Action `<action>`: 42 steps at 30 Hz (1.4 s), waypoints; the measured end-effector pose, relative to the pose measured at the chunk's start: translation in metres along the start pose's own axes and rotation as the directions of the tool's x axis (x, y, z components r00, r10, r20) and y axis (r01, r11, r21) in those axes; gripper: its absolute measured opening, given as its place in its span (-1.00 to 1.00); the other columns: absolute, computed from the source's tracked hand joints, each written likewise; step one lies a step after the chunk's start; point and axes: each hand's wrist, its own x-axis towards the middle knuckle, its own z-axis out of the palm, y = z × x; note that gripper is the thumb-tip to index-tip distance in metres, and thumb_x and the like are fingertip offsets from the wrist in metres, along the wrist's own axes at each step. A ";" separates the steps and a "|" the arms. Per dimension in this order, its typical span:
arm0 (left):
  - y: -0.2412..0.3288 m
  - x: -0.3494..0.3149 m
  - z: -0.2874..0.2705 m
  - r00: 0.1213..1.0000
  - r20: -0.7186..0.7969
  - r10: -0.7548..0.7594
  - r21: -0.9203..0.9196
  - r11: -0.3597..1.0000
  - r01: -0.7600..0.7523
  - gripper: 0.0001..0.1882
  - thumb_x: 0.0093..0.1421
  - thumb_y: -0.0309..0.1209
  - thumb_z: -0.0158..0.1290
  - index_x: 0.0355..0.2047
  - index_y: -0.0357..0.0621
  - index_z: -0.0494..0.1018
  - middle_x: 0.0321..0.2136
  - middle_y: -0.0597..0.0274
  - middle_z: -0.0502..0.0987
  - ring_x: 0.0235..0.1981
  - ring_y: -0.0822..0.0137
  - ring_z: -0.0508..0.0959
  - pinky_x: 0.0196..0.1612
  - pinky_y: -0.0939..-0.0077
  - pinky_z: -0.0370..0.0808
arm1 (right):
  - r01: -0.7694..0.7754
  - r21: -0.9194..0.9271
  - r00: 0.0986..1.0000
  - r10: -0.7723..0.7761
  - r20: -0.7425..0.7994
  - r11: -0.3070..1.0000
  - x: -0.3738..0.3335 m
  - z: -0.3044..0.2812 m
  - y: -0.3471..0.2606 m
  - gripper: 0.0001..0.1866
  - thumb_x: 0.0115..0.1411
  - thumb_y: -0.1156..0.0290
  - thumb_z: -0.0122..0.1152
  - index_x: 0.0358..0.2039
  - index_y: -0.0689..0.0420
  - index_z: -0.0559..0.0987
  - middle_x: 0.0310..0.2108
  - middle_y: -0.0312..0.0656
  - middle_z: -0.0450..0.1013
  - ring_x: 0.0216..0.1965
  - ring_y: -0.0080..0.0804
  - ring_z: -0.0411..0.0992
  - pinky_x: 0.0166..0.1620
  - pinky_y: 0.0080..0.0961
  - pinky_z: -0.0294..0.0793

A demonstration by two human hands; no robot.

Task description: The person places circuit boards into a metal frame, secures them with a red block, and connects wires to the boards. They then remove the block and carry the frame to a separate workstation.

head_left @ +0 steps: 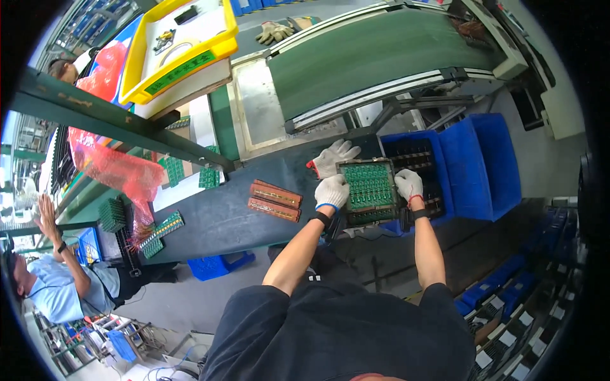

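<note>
A dark rectangular frame holding a green circuit board panel (368,184) is gripped between my two hands, at the right end of the dark bench. My left hand (332,192), in a white knit glove, is closed on its left edge. On the opposite edge my right hand (409,184), gloved the same way, is closed too; the fingertips are partly hidden. Just behind the frame's left corner lies a loose white glove (337,157). Two reddish-brown bars (274,200) with metal pieces along them rest on the bench to the left of my left hand.
To the right, a blue bin (446,166) holds dark frames, beside a tilted blue bin (492,159). Beyond the bench runs a green conveyor belt (381,54). A yellow tray (143,86) stands at the far left, near red plastic wrap (117,162). A co-worker (67,286) sits at left.
</note>
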 end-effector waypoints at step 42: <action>-0.051 -0.004 -0.004 0.999 0.039 0.014 -0.149 0.989 -0.008 -0.64 0.25 -0.15 0.13 -0.04 -0.04 0.63 -0.17 -0.03 0.70 -0.12 -0.01 0.70 -0.02 0.20 0.59 | -0.020 0.057 0.998 0.023 -0.054 0.998 0.005 0.039 -0.015 -0.72 0.09 0.13 0.24 -0.32 0.01 0.75 -0.25 -0.06 0.65 -0.15 -0.01 0.61 -0.06 -0.12 0.60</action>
